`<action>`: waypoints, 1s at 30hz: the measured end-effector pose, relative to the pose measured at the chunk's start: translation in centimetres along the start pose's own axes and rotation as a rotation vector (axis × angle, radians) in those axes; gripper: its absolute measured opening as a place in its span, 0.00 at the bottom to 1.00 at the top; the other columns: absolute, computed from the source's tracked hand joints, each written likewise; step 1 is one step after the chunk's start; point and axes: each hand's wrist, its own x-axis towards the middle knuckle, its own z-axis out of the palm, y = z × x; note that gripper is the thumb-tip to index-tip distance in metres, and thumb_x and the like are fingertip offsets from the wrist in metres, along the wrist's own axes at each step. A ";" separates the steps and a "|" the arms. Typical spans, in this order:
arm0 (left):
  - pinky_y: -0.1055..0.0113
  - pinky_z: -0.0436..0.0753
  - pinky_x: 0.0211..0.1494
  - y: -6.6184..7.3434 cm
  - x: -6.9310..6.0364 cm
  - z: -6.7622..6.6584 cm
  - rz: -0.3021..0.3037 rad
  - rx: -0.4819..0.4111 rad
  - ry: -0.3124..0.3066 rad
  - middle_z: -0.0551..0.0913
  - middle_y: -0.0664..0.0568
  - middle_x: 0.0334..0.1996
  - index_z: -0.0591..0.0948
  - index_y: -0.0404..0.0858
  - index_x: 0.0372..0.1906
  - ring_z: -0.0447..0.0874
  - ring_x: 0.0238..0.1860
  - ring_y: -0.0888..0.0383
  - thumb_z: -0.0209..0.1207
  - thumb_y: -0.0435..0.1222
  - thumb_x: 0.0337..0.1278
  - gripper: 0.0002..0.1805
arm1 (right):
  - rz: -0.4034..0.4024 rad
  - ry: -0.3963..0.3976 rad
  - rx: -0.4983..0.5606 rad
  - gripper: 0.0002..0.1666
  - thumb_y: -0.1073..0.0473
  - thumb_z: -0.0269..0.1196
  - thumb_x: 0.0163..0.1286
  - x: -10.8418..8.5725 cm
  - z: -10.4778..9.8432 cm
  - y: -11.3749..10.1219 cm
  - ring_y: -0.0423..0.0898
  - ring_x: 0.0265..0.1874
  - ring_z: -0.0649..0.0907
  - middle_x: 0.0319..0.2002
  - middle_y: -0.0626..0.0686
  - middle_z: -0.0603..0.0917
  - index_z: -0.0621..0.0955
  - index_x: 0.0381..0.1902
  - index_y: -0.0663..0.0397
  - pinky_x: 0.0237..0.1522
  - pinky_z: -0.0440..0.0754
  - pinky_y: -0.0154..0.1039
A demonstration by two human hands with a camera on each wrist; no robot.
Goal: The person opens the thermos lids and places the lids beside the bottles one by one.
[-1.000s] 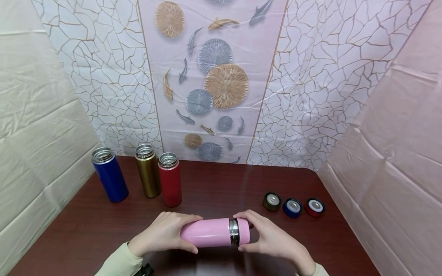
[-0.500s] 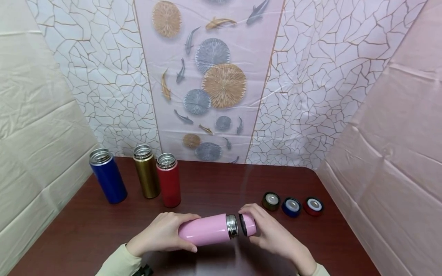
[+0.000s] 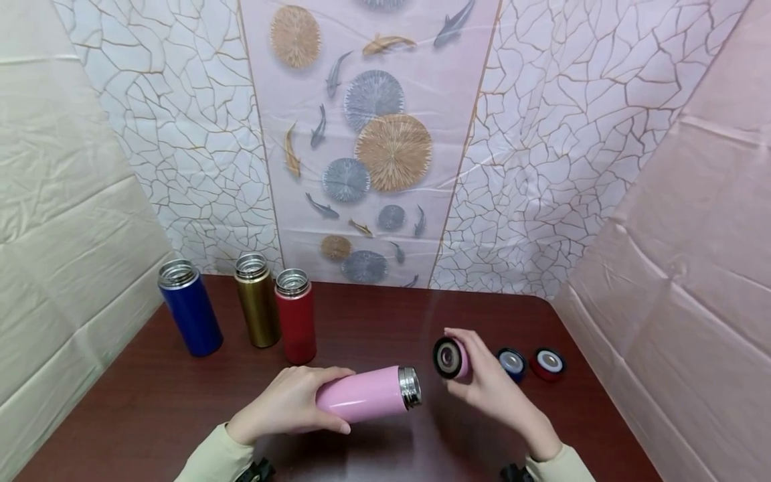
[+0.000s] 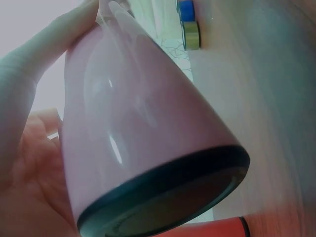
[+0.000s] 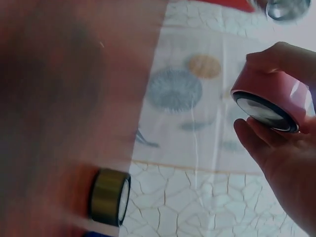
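Note:
My left hand (image 3: pixel 301 404) grips a pink thermos bottle (image 3: pixel 364 395) near its base, thumb below and fingers over the top. The bottle lies tilted in the air, its bare steel neck (image 3: pixel 409 387) pointing right. In the left wrist view the bottle's dark base (image 4: pixel 168 192) faces the camera. My right hand (image 3: pixel 490 378) pinches the pink lid (image 3: pixel 450 358), held apart from the bottle with its dark-ringed inner side turned left toward the head camera. The right wrist view shows thumb and fingers around the lid (image 5: pixel 271 96).
Uncapped blue (image 3: pixel 191 311), gold (image 3: pixel 259 304) and red (image 3: pixel 296 321) bottles stand upright at the back left of the dark table (image 3: pixel 373 321). Blue (image 3: pixel 511 363) and red (image 3: pixel 549 364) lids lie at the right; the gold lid (image 5: pixel 109 196) shows in the right wrist view.
The pink lid has come off the bottle's neck. My right hand has carried it away to the right and turned its inner side into view. The left hand still holds the bottle, its neck slightly raised.

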 end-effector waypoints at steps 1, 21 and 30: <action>0.67 0.76 0.35 0.1 0.0 0.0 0.000 -0.002 -0.001 0.87 0.64 0.45 0.82 0.54 0.59 0.80 0.36 0.69 0.75 0.63 0.37 0.39 | 0.010 0.021 0.003 0.51 0.72 0.78 0.46 0.3 -0.3 0.3 0.48 0.56 0.78 0.62 0.54 0.75 0.69 0.69 0.55 0.52 0.81 0.46; 0.68 0.76 0.35 0.0 -0.1 -0.1 0.008 -0.014 -0.020 0.87 0.63 0.48 0.82 0.54 0.60 0.81 0.38 0.69 0.69 0.70 0.40 0.41 | 0.318 0.167 -0.012 0.48 0.54 0.76 0.59 5.0 -2.8 8.5 0.66 0.61 0.71 0.65 0.68 0.67 0.66 0.71 0.61 0.59 0.69 0.65; 0.68 0.76 0.35 -0.1 0.0 -0.1 0.008 -0.020 -0.025 0.87 0.63 0.48 0.82 0.53 0.61 0.81 0.38 0.69 0.71 0.68 0.40 0.40 | 0.427 0.134 -0.064 0.48 0.62 0.74 0.59 5.8 -1.4 12.4 0.55 0.35 0.77 0.59 0.68 0.68 0.63 0.71 0.68 0.42 0.73 0.51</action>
